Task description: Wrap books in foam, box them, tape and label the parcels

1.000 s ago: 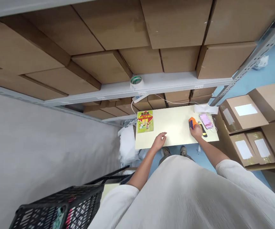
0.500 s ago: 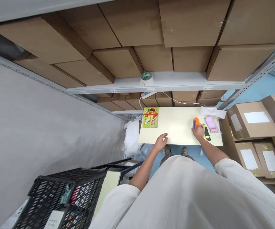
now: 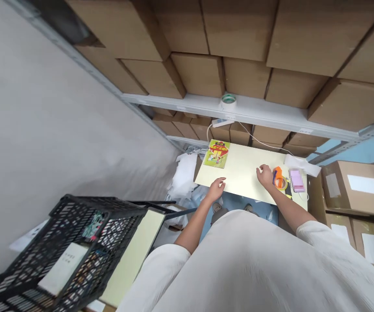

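My left hand [image 3: 216, 190] hovers at the front edge of the pale table [image 3: 245, 169], its fingers apart and nothing in them. Just beyond it lies a green and yellow picture book [image 3: 217, 154] with a red title patch, face up at the table's left end. Over the right half is my right hand [image 3: 265, 175], fingers loosely curled but apart, holding nothing. Close beside that hand sits an orange tape dispenser [image 3: 278, 177] with a roll of yellowish tape. Partly behind my wrist and the tape, a black and yellow tool [image 3: 288, 190] shows only in part.
A pink-purple blurred item [image 3: 297, 180] and white paper [image 3: 300, 164] lie at the table's right end. Cardboard boxes [image 3: 362, 184] stand to the right. The shelf [image 3: 271, 115] above carries boxes and a tape roll [image 3: 229, 100]. A black crate [image 3: 66, 247] stands at lower left.
My right hand has let go of the orange tape dispenser and moved left of it. My left hand stays near the front edge. The view has turned towards the left.
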`<control>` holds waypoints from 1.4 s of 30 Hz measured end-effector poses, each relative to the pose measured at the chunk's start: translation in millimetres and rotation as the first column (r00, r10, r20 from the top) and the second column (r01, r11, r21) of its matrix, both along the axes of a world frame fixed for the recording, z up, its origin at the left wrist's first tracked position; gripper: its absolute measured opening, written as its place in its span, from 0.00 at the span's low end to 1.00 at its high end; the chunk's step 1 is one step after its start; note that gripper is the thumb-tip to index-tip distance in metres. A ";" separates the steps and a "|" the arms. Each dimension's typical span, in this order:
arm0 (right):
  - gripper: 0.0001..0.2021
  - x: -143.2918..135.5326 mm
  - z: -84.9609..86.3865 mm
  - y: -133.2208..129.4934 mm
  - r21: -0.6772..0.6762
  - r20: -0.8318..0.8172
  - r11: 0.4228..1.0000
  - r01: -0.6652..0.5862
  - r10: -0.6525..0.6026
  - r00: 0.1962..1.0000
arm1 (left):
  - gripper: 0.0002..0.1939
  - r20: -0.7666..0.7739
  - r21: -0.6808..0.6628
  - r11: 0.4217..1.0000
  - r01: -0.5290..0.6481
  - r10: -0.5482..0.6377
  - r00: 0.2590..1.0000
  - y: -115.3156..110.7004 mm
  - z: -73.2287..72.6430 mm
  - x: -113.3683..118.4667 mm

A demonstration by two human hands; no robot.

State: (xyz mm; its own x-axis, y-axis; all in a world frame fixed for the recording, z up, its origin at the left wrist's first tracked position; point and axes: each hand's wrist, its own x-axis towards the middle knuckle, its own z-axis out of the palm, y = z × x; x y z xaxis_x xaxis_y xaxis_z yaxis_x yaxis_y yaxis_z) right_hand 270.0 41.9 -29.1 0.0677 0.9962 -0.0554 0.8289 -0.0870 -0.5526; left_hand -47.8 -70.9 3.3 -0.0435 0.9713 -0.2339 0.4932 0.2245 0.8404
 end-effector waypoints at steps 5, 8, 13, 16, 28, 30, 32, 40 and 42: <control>0.13 -99.2 17.6 18.1 0.018 -0.091 0.975 -0.221 0.221 0.971 | 0.18 -0.017 0.021 0.982 -0.187 0.187 0.982 -34.5 -6.8 -63.4; 0.13 -166.1 21.7 17.4 0.018 -0.110 0.944 -0.329 0.329 0.938 | 0.18 -0.017 0.030 0.967 -0.255 0.255 0.967 -61.4 -12.9 -103.2; 0.11 -272.4 16.5 4.3 -0.008 -0.106 0.891 -0.454 0.451 0.886 | 0.18 -0.001 0.030 0.944 -0.327 0.328 0.945 -103.0 -26.0 -166.2; 0.12 -323.5 12.9 -3.5 -0.019 -0.097 0.851 -0.525 0.521 0.848 | 0.18 0.004 0.011 0.929 -0.370 0.370 0.929 -122.1 -33.9 -201.8; 0.14 -440.9 1.6 22.5 -0.129 -0.036 0.717 -0.685 0.687 0.726 | 0.18 0.049 -0.055 0.840 -0.539 0.542 0.839 -132.4 -51.8 -280.4; 0.13 -458.4 -8.3 38.3 -0.158 -0.044 0.702 -0.695 0.698 0.715 | 0.18 0.055 -0.073 0.824 -0.562 0.566 0.822 -123.3 -56.7 -285.0; 0.13 -478.1 -21.4 56.5 -0.195 -0.052 0.688 -0.699 0.705 0.707 | 0.18 0.058 -0.095 0.803 -0.589 0.595 0.802 -112.1 -63.3 -290.7; 0.12 -554.5 -106.6 136.4 -0.323 -0.051 0.639 -0.698 0.725 0.687 | 0.21 0.020 -0.147 0.728 -0.670 0.679 0.734 -54.3 -117.2 -315.1; 0.12 -566.6 -134.2 151.8 -0.360 -0.035 0.646 -0.673 0.712 0.701 | 0.21 0.032 -0.164 0.718 -0.676 0.689 0.724 -41.1 -138.7 -317.5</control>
